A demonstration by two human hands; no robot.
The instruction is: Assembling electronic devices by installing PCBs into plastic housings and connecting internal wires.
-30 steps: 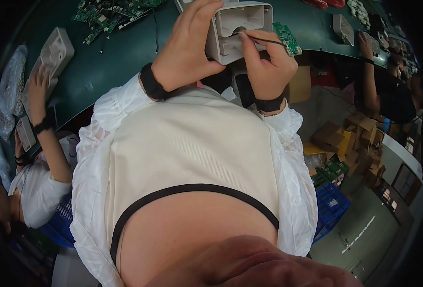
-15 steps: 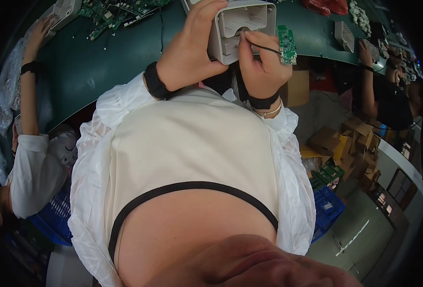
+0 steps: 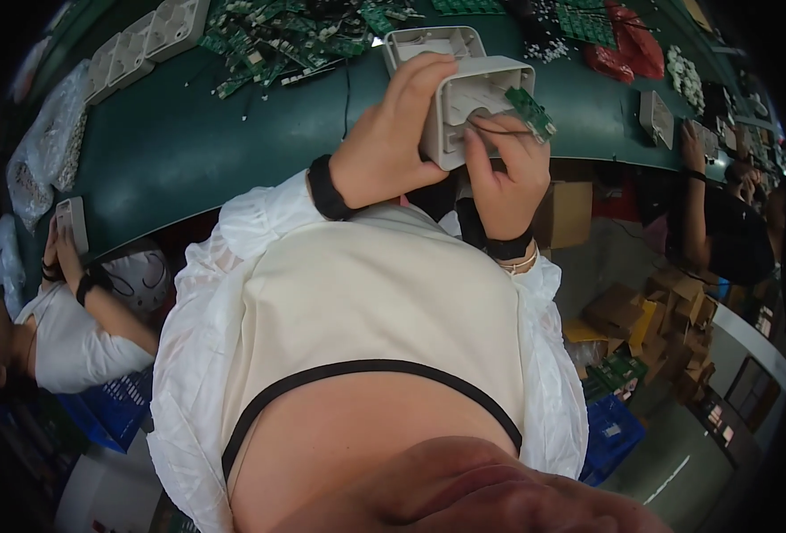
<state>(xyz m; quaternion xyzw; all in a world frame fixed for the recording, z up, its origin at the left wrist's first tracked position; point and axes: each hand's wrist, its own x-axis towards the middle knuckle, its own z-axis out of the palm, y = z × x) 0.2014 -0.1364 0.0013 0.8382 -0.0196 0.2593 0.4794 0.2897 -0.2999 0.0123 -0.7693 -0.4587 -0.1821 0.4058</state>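
Green table [image 3: 197, 142] — heaped circuit boards [image 3: 277, 44]

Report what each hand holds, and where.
Left hand: pale housing, by its left side. Right hand: seemingly the dark cable, by its stretch at the housing's opening.

Red plastic bag [image 3: 642, 53] on the green tabletop [image 3: 179, 142], brown cardboard boxes [image 3: 617, 306] and a blue crate [image 3: 611, 435] lower right

Cream top [image 3: 375, 293] with black neckline trim [image 3: 375, 365], loose white sleeves [image 3: 242, 240], black wristbands [image 3: 328, 188], thin right-wrist bracelet [image 3: 522, 264]
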